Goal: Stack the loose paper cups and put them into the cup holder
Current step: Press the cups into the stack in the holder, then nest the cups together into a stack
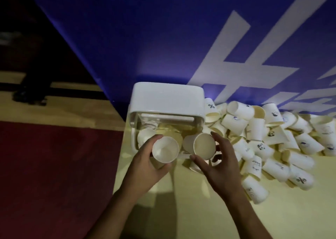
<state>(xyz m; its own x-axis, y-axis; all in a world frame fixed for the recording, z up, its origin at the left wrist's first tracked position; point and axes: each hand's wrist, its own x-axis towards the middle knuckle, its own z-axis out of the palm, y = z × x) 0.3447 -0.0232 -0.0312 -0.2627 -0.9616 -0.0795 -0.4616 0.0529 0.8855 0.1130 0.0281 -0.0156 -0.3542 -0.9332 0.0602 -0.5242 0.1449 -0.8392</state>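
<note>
So the pale yellow table (300, 220) is taking up the lower right, and a big blue backdrop (136, 38) is standing right behind it, along its far edge. Huge white lettering (234, 56) is sprawling across the backdrop's right side and getting cut off by the frame. Off to the left, dark red carpet (54, 166) is covering the floor, with a tan strip (72, 109) running beyond it. Something dark (29, 93) is sitting there, too dim to make out.

cup heap (272, 138) crowding right, cup holder (167, 96) ahead, seemingly open tabletop (181, 211) nearest
</note>
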